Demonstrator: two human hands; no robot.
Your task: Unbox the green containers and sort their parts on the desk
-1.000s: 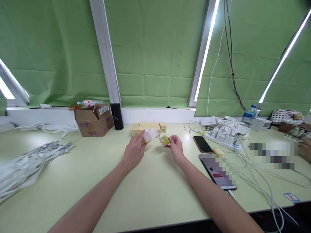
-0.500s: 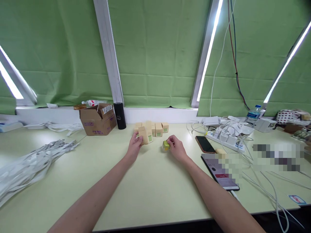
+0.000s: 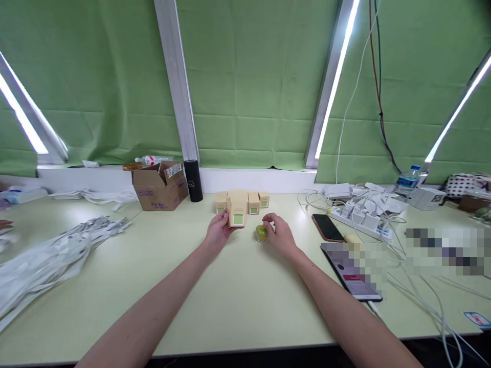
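My left hand (image 3: 218, 231) is wrapped round a small kraft-paper box (image 3: 238, 213) with a green label window on its front, holding it facing me. To its right, a small clear glass jar (image 3: 262, 234) with a green top stands upright on the table. My right hand (image 3: 279, 234) pinches that top from the right with its fingertips. Behind the held box stand several similar kraft boxes (image 3: 253, 203), partly hidden by it.
A cardboard carton (image 3: 159, 191) and a black cylinder (image 3: 193, 181) stand at the back left. White strips (image 3: 65, 258) lie left. Rightward are a phone (image 3: 327, 227), a tablet (image 3: 351, 273), and a power strip (image 3: 358, 221) with tangled cables.
The kraft box in my left hand has turned so its label faces me and moved slightly right. The jar has gone from tilted to upright under my right fingers.
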